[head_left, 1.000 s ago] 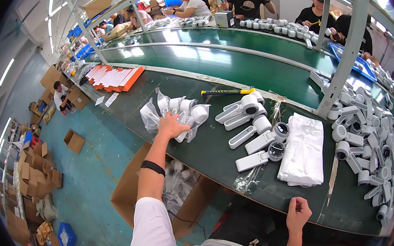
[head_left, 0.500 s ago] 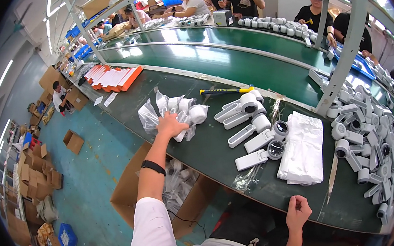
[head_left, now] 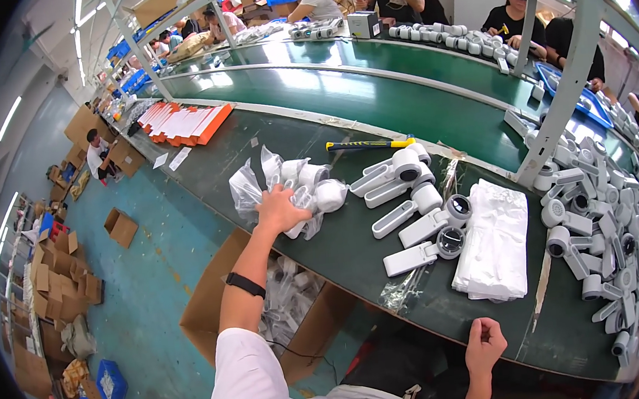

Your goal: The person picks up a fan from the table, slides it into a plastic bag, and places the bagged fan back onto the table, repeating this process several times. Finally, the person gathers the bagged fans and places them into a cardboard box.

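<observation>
My left hand [head_left: 282, 211] reaches over a cluster of white round-headed devices in clear plastic bags [head_left: 309, 176]. Its fingers curl round part of the bagged cluster, hiding what they grip exactly. To the right of the cluster lies a row of unbagged white devices [head_left: 418, 221], each with a round head and a flat handle; some heads show a dark round face. My right hand [head_left: 485, 343] is closed in a loose fist beside the table's near edge, with nothing seen in it. A stack of flat white plastic bags [head_left: 490, 241] rests beyond it.
A yellow-and-black-handled tool [head_left: 369, 144] lies behind the row. Many loose devices [head_left: 603, 226] are heaped at right, beside a metal post [head_left: 565, 76]. Below the table, an open carton [head_left: 217, 294] holds bagged pieces. Orange-and-white flat pieces [head_left: 185, 122] lie far left; people work across the green conveyor [head_left: 301, 86].
The view has shifted slightly. My left hand remains on the bagged devices, its wrist a little changed in angle. My right fist stays in place.
</observation>
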The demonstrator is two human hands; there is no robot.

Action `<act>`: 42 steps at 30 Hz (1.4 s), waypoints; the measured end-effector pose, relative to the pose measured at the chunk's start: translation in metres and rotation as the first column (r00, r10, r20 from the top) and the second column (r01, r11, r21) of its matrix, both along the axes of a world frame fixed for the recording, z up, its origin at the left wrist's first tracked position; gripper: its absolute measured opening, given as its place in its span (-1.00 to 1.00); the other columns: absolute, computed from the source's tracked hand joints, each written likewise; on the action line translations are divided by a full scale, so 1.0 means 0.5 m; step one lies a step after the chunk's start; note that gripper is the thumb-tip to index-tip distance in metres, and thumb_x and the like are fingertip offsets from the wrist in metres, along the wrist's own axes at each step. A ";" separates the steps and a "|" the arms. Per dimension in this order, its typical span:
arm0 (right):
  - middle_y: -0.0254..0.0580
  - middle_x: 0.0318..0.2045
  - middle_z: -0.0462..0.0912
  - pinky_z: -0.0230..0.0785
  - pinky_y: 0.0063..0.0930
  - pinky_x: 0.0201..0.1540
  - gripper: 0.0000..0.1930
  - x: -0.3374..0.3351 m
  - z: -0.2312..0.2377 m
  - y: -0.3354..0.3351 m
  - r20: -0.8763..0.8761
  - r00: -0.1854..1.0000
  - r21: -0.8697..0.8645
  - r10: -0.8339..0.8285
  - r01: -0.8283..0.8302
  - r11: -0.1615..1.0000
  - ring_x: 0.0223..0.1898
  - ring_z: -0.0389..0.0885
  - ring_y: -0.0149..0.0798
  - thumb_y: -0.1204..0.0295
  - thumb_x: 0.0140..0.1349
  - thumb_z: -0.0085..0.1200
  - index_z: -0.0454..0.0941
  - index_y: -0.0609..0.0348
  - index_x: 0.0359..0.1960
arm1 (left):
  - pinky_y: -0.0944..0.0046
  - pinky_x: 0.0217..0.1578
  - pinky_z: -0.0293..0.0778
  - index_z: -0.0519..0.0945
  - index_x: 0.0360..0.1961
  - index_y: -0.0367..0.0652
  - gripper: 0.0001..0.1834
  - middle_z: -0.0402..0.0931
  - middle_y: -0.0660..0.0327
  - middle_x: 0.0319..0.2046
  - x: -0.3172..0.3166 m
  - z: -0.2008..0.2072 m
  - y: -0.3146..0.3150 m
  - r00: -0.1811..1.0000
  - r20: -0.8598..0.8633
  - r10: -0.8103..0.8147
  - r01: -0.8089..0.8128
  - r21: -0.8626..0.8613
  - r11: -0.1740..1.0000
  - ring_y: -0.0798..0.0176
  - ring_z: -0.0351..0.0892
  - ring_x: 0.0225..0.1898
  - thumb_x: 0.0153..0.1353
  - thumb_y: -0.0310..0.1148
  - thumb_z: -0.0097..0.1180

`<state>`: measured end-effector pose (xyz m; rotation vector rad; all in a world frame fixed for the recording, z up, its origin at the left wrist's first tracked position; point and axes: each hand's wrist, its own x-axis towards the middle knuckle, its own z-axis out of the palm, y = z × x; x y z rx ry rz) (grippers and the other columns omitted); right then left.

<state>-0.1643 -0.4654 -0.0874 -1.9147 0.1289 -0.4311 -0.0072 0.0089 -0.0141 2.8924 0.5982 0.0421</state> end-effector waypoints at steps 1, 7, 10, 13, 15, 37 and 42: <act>-0.48 -0.57 0.47 0.17 -0.71 -0.51 -0.90 0.000 -0.001 0.000 0.018 1.000 -0.013 0.002 -0.002 1.000 -0.55 0.33 -0.64 0.51 0.27 0.12 0.54 0.30 -0.37 | -0.29 0.08 0.31 0.61 -0.01 -0.07 -0.23 0.36 0.13 0.14 -0.003 -0.001 -0.004 1.000 0.013 -0.018 0.018 0.002 1.000 -0.13 0.30 0.17 -0.33 0.10 0.28; -0.48 -0.57 0.47 0.16 -0.71 -0.51 -0.90 0.000 0.003 0.004 0.027 1.000 -0.008 0.010 -0.010 1.000 -0.55 0.32 -0.64 0.51 0.27 0.11 0.54 0.30 -0.36 | -0.28 0.08 0.30 0.62 -0.02 -0.06 -0.25 0.37 0.15 0.13 -0.018 -0.002 -0.017 0.998 0.044 -0.055 0.054 0.018 0.998 -0.11 0.27 0.19 -0.34 0.07 0.28; -0.48 -0.56 0.47 0.17 -0.71 -0.51 -0.91 0.000 0.001 0.002 0.022 1.000 -0.012 0.011 -0.011 1.000 -0.55 0.32 -0.64 0.51 0.28 0.11 0.54 0.29 -0.36 | -0.29 0.08 0.30 0.62 -0.03 -0.05 -0.25 0.37 0.15 0.13 -0.023 0.000 -0.029 0.996 0.055 -0.071 0.068 0.048 0.997 -0.11 0.27 0.19 -0.34 0.06 0.28; -0.49 -0.56 0.46 0.17 -0.71 -0.50 -0.90 -0.001 0.008 0.002 0.011 1.000 -0.010 0.013 -0.013 1.000 -0.54 0.32 -0.64 0.50 0.28 0.11 0.54 0.28 -0.36 | -0.31 0.07 0.30 0.62 -0.04 -0.05 -0.27 0.36 0.15 0.13 -0.032 0.002 -0.037 0.995 0.054 -0.087 0.084 0.059 0.995 -0.11 0.27 0.18 -0.34 0.06 0.28; -0.49 -0.56 0.46 0.18 -0.71 -0.50 -0.90 -0.002 0.006 0.000 0.015 1.000 -0.019 0.010 -0.010 1.000 -0.54 0.32 -0.64 0.50 0.28 0.12 0.54 0.28 -0.36 | -0.31 0.07 0.29 0.63 -0.05 -0.05 -0.27 0.36 0.15 0.13 -0.039 0.003 -0.038 0.995 0.049 -0.092 0.089 0.056 0.994 -0.12 0.27 0.18 -0.33 0.06 0.27; -0.47 -0.52 0.50 0.24 -0.72 -0.42 -0.90 -0.005 0.003 -0.001 -0.027 0.999 -0.032 0.027 -0.028 0.999 -0.49 0.37 -0.62 0.48 0.30 0.12 0.56 0.27 -0.30 | -0.32 -0.02 0.26 0.66 -0.15 -0.08 -0.36 0.33 0.06 0.14 -0.513 -0.031 0.001 0.977 0.188 0.103 -0.141 0.204 0.969 -0.18 0.29 0.09 -0.37 -0.04 0.36; -0.47 -0.50 0.50 0.23 -0.72 -0.42 -0.90 -0.005 0.002 -0.003 -0.022 0.999 -0.030 0.033 -0.034 0.999 -0.48 0.37 -0.62 0.48 0.31 0.11 0.56 0.28 -0.29 | -0.35 0.03 0.23 0.66 -0.11 -0.07 -0.34 0.34 0.03 0.16 -0.599 -0.145 0.013 0.972 0.082 0.220 -0.227 0.090 0.970 -0.20 0.24 0.17 -0.34 -0.01 0.32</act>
